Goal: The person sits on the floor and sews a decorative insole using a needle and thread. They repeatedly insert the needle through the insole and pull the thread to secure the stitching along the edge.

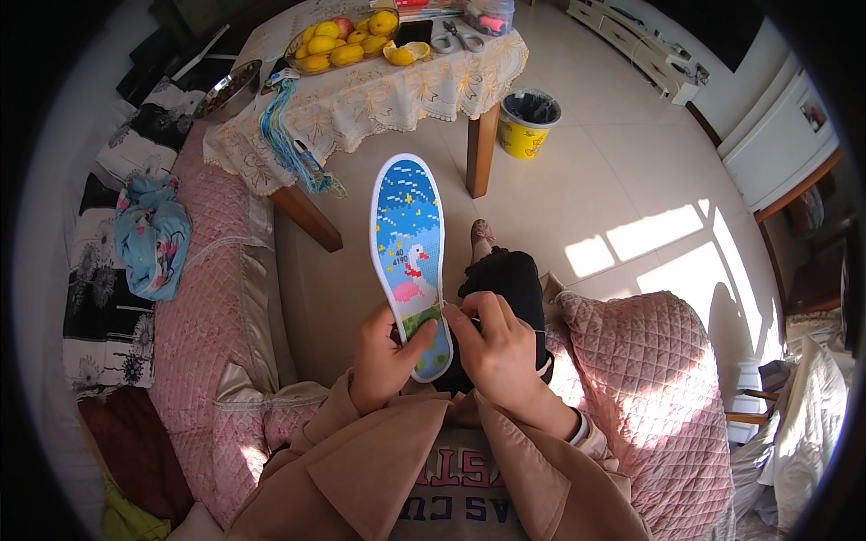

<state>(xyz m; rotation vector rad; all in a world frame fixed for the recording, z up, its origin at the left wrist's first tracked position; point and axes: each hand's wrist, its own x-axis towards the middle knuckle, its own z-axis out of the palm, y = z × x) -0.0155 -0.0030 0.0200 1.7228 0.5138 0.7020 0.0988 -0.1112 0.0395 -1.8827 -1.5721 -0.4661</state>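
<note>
An embroidered shoe insole with a white rim is held upright before me, its patterned face showing a swan on blue. My left hand grips its narrow lower part, the thumb lying across the green area. At the insole's right edge, the thumb and index finger of my right hand are pinched together beside a short bit of pale thread; whether a needle is between them cannot be told. Bundles of blue and green embroidery thread hang over the near edge of the table.
A cloth-covered table bears a glass bowl of yellow fruit, scissors, fruit peel and a plastic box. A metal bowl stands left. A yellow bin is beside the table leg. Pink quilted covers flank me.
</note>
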